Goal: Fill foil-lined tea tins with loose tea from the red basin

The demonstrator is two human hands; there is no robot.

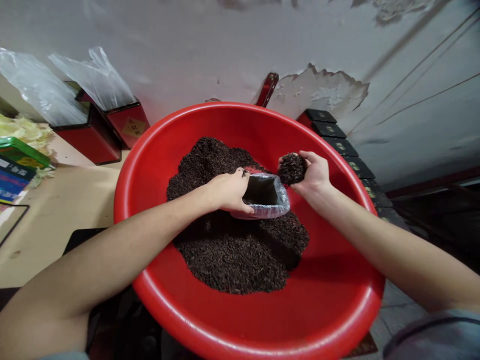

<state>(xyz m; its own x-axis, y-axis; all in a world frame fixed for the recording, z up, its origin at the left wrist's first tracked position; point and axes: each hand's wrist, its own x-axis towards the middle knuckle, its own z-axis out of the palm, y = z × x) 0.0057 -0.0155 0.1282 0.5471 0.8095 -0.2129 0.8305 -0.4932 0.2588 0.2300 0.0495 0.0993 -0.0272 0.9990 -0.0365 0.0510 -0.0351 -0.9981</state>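
A large red basin holds a wide heap of dark, dry tea-like leaves. Over the heap, my left hand grips a box lined with a clear plastic bag, its opening tilted toward the right. The lining is folded over the rim, and the inside looks dark. Just right of that opening, my right hand is cupped around a clump of the dark leaves.
Red tins with plastic bags sticking out stand at the left on a wooden table. A green box lies further left. Black-topped boxes line up behind the basin's right side, by the peeling wall.
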